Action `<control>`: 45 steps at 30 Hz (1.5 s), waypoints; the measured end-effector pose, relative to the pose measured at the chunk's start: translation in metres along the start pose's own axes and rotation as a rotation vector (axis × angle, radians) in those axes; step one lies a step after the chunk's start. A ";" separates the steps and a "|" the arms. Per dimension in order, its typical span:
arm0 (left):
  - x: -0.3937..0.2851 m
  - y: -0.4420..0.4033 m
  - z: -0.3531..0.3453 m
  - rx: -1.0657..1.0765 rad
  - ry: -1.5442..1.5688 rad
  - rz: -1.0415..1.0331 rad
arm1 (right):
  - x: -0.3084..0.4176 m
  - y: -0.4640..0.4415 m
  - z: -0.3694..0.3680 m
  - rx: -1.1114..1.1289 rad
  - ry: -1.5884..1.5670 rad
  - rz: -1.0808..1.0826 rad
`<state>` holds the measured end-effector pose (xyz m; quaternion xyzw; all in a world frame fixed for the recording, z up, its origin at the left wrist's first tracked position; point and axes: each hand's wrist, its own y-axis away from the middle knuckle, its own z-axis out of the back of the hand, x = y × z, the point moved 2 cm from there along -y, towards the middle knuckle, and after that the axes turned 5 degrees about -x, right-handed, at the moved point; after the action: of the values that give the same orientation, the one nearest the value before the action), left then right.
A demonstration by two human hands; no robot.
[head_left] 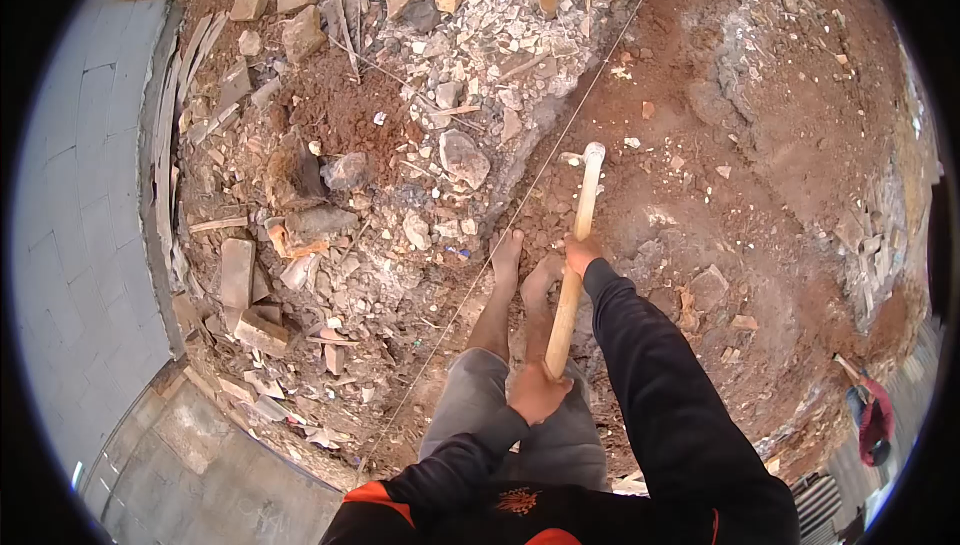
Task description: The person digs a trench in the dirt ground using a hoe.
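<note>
Right hand (580, 253): wrapped round the middle of the tool (567, 317), fingers curled in.
Left hand (537, 394): wrapped round the butt end, lower and closer to the body.
Tool: slants up and away from both hands, its head (594, 152) out past the right one; can't make out the head's full shape, or whether it's in the dirt.
Bare feet (508, 248): sketchy imo, toes just left of the right hand and close to the head's line, so a short or skewed swing could clip them.
String (452, 321): tight, thin, runs left of both hands right by the toes; a foot or the tool could snag it.
Footing: lumpy dirt (690, 190) plus sharp-looking chips, so a slip or cut seems possible.
Handle stuff: pale smooth wood, long, roundish.
Dirt: reddish brown, crumbly, right of the hands.
Rubble (465, 158): jagged grey-white chunks, beyond and left of the hands.
Bricks (238, 273): blocky, dusty, far left of the hands.
</note>
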<state>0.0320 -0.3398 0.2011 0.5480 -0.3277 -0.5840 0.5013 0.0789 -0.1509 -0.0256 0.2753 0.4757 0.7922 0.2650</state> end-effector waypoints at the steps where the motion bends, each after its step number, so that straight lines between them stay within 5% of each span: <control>1: -0.004 -0.001 0.002 -0.011 -0.002 -0.003 | -0.002 -0.004 -0.002 0.007 -0.004 0.009; 5: -0.063 0.011 0.015 0.202 0.144 0.036 | -0.003 -0.021 0.018 0.105 -0.174 -0.093; 8: -0.106 0.010 -0.003 0.165 0.158 -0.205 | 0.018 -0.029 0.049 0.292 -0.084 -0.104; 10: -0.132 0.030 -0.011 0.316 0.433 -0.105 | 0.034 -0.003 0.081 0.290 -0.102 -0.155; 17: -0.181 0.112 0.016 0.490 0.392 -0.322 | 0.046 0.088 0.158 0.355 -0.250 -0.128; 23: -0.264 0.184 0.187 0.709 0.023 -0.166 | 0.063 0.124 0.163 0.263 -0.717 -0.157; 27: -0.257 0.203 0.305 0.743 -0.302 -0.327 | 0.102 0.191 0.124 0.212 -0.998 -0.170; 29: -0.248 0.226 0.380 0.636 -0.564 -0.393 | 0.120 0.221 0.079 0.315 -1.147 -0.181; 33: -0.219 0.283 0.527 -0.302 -1.254 -0.335 | 0.209 0.339 -0.043 0.656 -1.222 -0.228; 36: -0.171 0.288 0.595 -0.568 -1.476 -0.330 | 0.238 0.384 -0.110 0.800 -1.287 -0.284; 38: -0.140 0.286 0.593 -0.363 -1.490 0.002 | 0.219 0.389 -0.103 0.780 -1.245 -0.199; 40: -0.106 0.274 0.540 -0.107 -1.312 -0.213 | 0.193 0.390 -0.068 0.651 -1.112 -0.081; 42: -0.061 0.250 0.459 0.167 -0.807 -0.265 | 0.146 0.353 -0.021 0.497 -1.089 -0.030; 45: -0.026 0.209 0.307 0.240 -0.611 -0.284 | 0.096 0.288 0.051 0.158 -1.073 0.017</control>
<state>-0.2210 -0.4253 0.4610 0.4430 -0.4492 -0.7422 0.2260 0.0004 -0.1716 0.2710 0.6640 0.3295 0.5045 0.4427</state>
